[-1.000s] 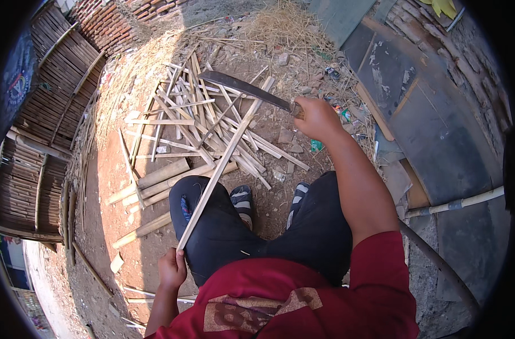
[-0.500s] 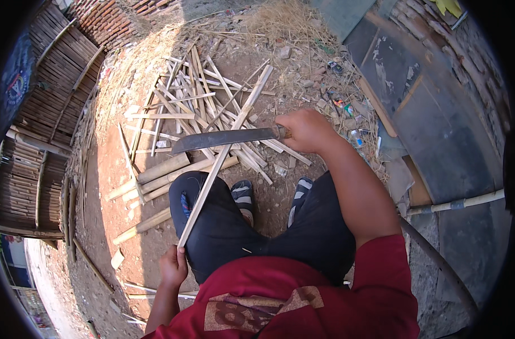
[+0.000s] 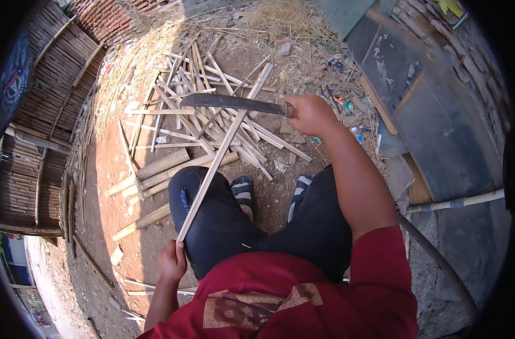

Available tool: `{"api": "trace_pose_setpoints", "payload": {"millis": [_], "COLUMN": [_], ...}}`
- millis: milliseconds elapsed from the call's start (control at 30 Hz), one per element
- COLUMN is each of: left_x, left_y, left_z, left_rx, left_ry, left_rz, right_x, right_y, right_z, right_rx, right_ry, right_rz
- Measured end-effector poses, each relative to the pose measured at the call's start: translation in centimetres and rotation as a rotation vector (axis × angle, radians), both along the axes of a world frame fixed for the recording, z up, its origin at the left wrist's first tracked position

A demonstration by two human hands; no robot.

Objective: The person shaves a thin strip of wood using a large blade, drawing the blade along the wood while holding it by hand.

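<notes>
A long pale bamboo strip (image 3: 212,171) slants from beside my left thigh up over the pile ahead. My left hand (image 3: 171,261) grips its near end, thumb on top. My right hand (image 3: 312,116) is closed round the handle of a machete (image 3: 235,102), whose dark, broad blade points left. The blade crosses the strip toward its far end; whether its edge touches the strip I cannot tell. Below and beyond lies a loose heap of split bamboo strips (image 3: 181,107) on the dirt.
Several thick bamboo pieces (image 3: 156,169) lie left of my left knee. Woven bamboo panels (image 3: 54,96) stand at the left, dark sheets (image 3: 438,135) at the right. Dry straw (image 3: 280,22), rubble and litter (image 3: 348,107) cover the ground ahead. My sandalled feet (image 3: 243,192) rest between pile and body.
My right hand has moved the machete away from me along the strip, slightly to the right. The left hand keeps its hold on the near end, almost still.
</notes>
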State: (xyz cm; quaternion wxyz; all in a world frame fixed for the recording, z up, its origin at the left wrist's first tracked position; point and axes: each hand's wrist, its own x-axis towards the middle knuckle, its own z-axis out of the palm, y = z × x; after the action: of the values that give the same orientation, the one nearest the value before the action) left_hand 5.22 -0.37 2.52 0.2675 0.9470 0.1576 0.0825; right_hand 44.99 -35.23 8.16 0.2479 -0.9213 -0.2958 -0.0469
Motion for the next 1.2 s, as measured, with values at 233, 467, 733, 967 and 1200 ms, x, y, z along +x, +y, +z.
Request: {"api": "trace_pose_setpoints", "payload": {"millis": [233,467,733,967,1200], "left_x": [0.0,0.7,-0.2,0.2,0.5], "left_y": [0.3,-1.5,-0.7,-0.2,0.1], "left_z": [0.2,0.4,-1.5,0.2,1.0], "left_rx": [0.017,0.215,0.259,0.13,0.073], "left_ry": [0.032,0.008,0.008,0.042,0.056], "left_rz": [0.009,0.066,0.07,0.014,0.0], "right_x": [-2.3,0.2,0.0,-1.5,0.6], "right_y": [1.3,-0.7,-1.0,1.6,-0.8], "right_z": [1.3,-0.3,-0.5,-0.8,-1.0], "right_rx": [-0.178,-0.045,-0.068,-0.061,-0.052], "right_ry": [-0.055,0.081,0.028,-0.126,-0.07], "right_rz": [0.154,-0.035,0.082,0.17,-0.111]}}
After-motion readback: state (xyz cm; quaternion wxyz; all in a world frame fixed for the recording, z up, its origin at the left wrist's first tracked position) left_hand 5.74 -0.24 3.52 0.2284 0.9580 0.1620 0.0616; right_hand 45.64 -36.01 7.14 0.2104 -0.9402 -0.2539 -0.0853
